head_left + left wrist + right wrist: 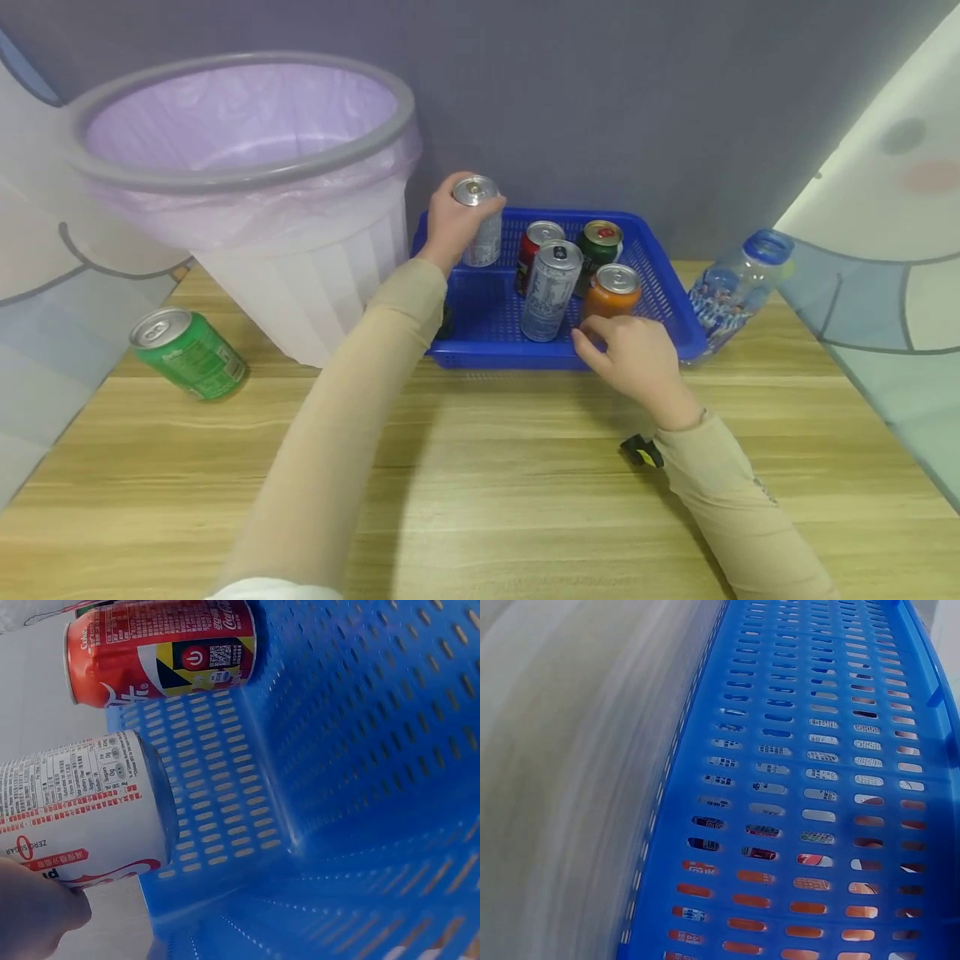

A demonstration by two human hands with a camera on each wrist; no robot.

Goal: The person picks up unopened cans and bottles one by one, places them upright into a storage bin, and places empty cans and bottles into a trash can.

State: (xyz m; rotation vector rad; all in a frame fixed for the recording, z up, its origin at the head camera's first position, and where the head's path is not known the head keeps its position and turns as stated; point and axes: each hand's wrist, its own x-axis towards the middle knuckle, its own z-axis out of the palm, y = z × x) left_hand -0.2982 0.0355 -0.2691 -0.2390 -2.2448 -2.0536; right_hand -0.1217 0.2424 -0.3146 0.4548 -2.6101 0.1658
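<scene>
Over the back left of the blue plastic basket [480,358], my left hand [448,221] grips a pale slim drink can [483,237] by its upper part. "Zero sugar" print shows on this can [75,810] in the left wrist view. My right hand [633,354] lies at the basket's front rim, fingers loosely bent, close in front of an orange can [615,292]. Also standing in the basket are a silver can [552,292], a red cola can [528,250] and a dark green can [600,246]. The right wrist view shows the perforated basket wall [795,757], with cans behind it.
A tall white bin [300,275] with a purple liner stands left of the basket. Near it a green can [191,354] sits on the wooden table [487,500]. A clear bottle with a blue cap [731,292] leans by the basket's right side. A grey wall [600,100] is behind.
</scene>
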